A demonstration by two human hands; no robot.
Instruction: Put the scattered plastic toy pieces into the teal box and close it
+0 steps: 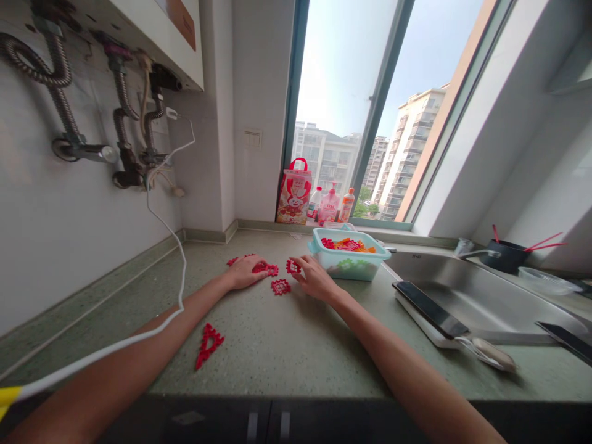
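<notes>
My right hand (315,279) pinches a red toothed building piece (293,266) with a windowed middle, held just above the counter. My left hand (246,272) lies low with its fingers curled over red interlocking pieces (272,269), partly hidden beneath it. More red (232,261) shows behind that hand. Between the two hands, a second windowed piece (280,287) rests flat on the counter. A red triangular piece (209,345) lies nearer the front edge, beside my left forearm.
A pale blue tub (355,271) with red and orange pieces stands right of my right hand. Farther right are a black phone-like device (430,308) and a steel sink (444,277). A white cable (183,271) hangs across my left forearm. Bottles (329,206) line the windowsill.
</notes>
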